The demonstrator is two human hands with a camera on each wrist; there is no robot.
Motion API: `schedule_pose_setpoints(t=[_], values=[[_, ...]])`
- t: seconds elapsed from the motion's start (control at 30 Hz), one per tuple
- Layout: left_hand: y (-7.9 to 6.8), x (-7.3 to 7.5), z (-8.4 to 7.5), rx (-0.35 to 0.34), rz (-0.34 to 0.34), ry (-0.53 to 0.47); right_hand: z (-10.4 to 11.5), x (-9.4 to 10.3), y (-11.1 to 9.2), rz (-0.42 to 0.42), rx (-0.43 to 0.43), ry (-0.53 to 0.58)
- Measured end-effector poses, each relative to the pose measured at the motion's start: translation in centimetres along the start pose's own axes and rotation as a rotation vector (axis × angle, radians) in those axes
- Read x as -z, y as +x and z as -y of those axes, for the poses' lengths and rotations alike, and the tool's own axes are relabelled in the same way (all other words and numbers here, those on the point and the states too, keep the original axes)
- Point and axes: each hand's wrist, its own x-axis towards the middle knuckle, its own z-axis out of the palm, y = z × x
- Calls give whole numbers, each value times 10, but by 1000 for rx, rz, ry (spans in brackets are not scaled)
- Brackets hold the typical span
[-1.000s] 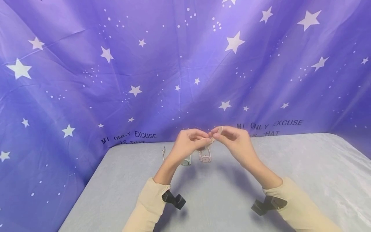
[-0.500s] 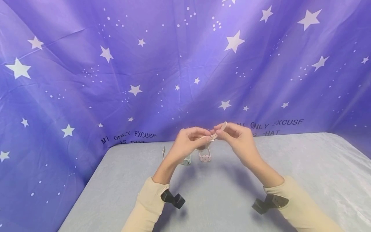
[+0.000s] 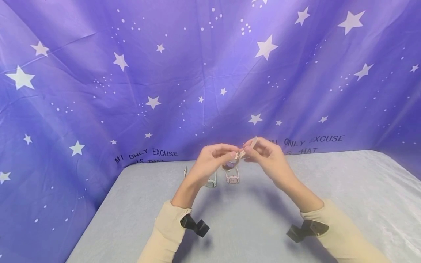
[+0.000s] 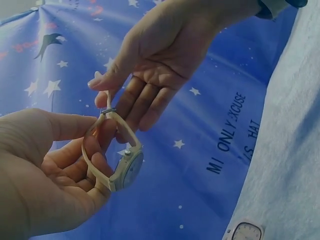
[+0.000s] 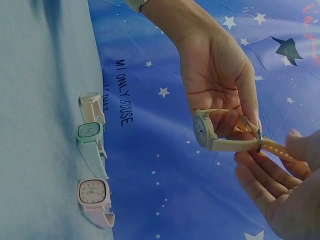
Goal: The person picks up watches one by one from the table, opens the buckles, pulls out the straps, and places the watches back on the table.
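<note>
A cream wristwatch (image 4: pixel 128 172) is held in the air between both hands, its strap bent into a loop. My left hand (image 3: pixel 210 160) pinches the strap beside the metal buckle (image 4: pixel 108 110). With thumb and fingers my right hand (image 3: pixel 271 160) grips the free strap end (image 5: pixel 276 149), a row of holes showing in it. That end runs through the buckle, and its tip sticks up above the right thumb in the head view. The round watch case (image 5: pixel 203 131) hangs at the loop's far side from the buckle.
Three more watches lie near the back edge of the grey cloth-covered table (image 3: pixel 250 226): one pink (image 5: pixel 93 192), one mint green (image 5: pixel 90 131) and one beige (image 5: pixel 91 102). Behind the table hangs a purple curtain (image 3: pixel 184 73) with white stars.
The right hand has shifted slightly right and up, with more of the strap end showing. The left thumb has drawn back, baring the buckle, and the watch case shows more below.
</note>
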Motion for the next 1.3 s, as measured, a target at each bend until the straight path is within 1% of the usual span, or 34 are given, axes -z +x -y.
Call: schedule_pose_setpoints(t=[0.2, 0.3, 0.53, 0.7, 0.83, 0.93, 1.13, 1.3], values=[[0, -1, -1, 56, -6, -51, 1, 0, -2, 25, -28, -40], [1, -2, 0, 67, -12, -70, 1, 0, -2, 32, -30, -42], [1, -3, 1, 94, -22, -111, 1, 1, -3, 46, -55, -87], [1, -5, 1, 91, -28, -107, 4, 1, -2, 60, -112, -116], [1, -6, 1, 90, -63, -122, 5, 2, -3, 67, -140, -151], [1, -5, 1, 101, -88, -141, 4, 1, -4, 77, -143, -171], [2, -3, -1, 107, -105, -152, 2, 1, -3, 90, -129, -189], [2, -2, 0, 127, -139, -192, 0, 0, -3, 105, -123, -196]])
